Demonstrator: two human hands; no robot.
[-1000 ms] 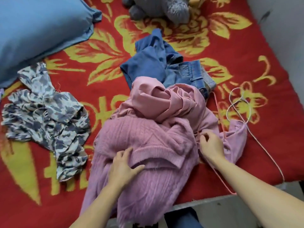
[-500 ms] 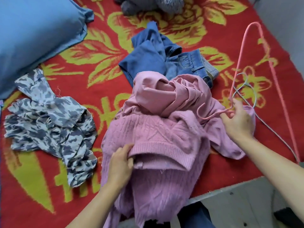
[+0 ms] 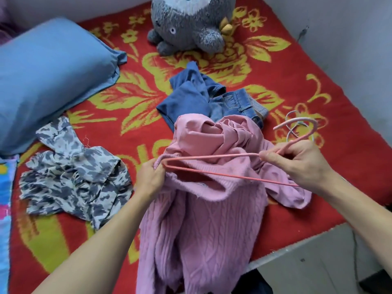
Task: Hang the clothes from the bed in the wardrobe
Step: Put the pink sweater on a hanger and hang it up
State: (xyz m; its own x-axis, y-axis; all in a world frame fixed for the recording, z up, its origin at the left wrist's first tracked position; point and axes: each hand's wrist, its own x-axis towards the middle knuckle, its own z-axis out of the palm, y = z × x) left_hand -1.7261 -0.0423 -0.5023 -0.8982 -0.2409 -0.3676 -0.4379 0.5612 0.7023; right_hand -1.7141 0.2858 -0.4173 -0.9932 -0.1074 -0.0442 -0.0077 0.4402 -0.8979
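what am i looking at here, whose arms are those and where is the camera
There is no machine: a person is working with bare hands, filmed by a camera worn on their head that looks forward and down. The right hand pinches a pink hanger near its hook. The left hand grips the edge of a pink sweater at the hanger's far corner. On the red flowered blanket lie more clothes: jeans and a grey patterned garment. A blue pillow and a grey plush toy sit further back.
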